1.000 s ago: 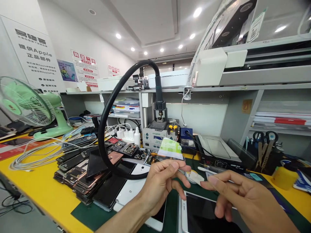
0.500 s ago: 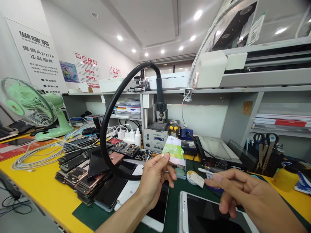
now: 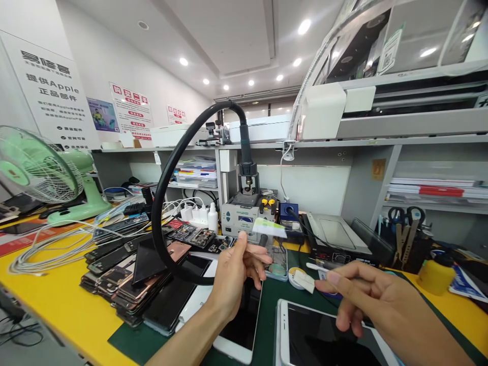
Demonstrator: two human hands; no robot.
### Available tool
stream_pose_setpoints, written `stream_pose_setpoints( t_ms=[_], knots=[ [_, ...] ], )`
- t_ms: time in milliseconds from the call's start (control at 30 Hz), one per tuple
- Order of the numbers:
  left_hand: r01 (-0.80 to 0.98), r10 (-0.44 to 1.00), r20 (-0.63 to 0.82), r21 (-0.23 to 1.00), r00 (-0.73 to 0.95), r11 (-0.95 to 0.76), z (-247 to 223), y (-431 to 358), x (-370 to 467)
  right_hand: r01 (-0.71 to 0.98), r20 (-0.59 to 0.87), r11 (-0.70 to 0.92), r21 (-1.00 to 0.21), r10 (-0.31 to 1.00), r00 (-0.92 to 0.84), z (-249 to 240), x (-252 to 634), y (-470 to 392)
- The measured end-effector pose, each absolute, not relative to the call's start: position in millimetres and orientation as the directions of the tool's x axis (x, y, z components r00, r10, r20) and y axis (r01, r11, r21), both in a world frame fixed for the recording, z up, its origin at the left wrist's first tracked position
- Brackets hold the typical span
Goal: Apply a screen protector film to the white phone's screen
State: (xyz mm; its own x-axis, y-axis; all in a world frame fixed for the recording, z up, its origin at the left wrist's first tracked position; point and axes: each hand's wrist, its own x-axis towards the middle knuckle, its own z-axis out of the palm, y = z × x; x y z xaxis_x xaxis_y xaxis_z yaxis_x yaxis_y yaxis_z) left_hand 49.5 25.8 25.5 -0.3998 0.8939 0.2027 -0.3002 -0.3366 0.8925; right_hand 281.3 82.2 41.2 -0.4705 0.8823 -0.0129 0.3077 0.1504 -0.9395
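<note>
My left hand (image 3: 236,272) is empty, its thumb raised apart from loosely curled fingers, over the white-framed phone (image 3: 244,315). Beyond its fingertips, a green and white packet (image 3: 270,227) appears tilted in front of the grey rework station (image 3: 238,219); what supports it cannot be seen. Between thumb and fingers, my right hand (image 3: 366,292) pinches a thin white stick (image 3: 314,267), pointing left. Below that hand lies a white tablet-like device with a dark screen (image 3: 312,330). A white pad (image 3: 305,281) rests on a small round container (image 3: 293,274) near the right fingertips.
Stacked phones and parts (image 3: 129,274) lie left of the green mat (image 3: 125,340). A thick black hose (image 3: 158,203) arches up from there. White cables (image 3: 34,254) and a green fan (image 3: 84,193) are farther left. A yellow bottle (image 3: 436,274) and tool holder (image 3: 407,244) stand right.
My left hand has let go of the green and white packet, which is now away from the fingers and tilted flatter. My right hand still holds the stick. The view has shifted slightly.
</note>
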Motion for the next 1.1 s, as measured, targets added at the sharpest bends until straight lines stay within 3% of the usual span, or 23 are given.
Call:
stream_pose_setpoints(
  t_ms=[267, 500, 767, 1100],
  knots=[
    [-0.129, 0.869, 0.271, 0.928, -0.414, -0.351, 20.2, 29.2, 43.0, 0.318, 0.018, 0.199, -0.927, 0.87, -0.492, 46.1, 283.3, 85.4],
    [0.083, 0.86, 0.361, 0.931, -0.361, -0.356, 17.2, 29.8, 31.8, 0.247, 0.207, 0.341, -0.907, 0.872, -0.444, 55.5, 290.2, 87.9],
    [0.257, 0.864, 0.431, 0.894, -0.261, -0.368, 19.2, 21.7, 31.6, 0.009, 0.058, 0.081, -0.997, 0.792, -0.607, 65.7, 316.2, 104.3],
    [0.44, 0.811, 0.546, 0.793, -0.207, -0.421, 11.1, 21.0, 37.6, 0.039, -0.072, -0.069, -0.997, 0.589, -0.805, 65.0, 345.1, 119.8]
  ],
)
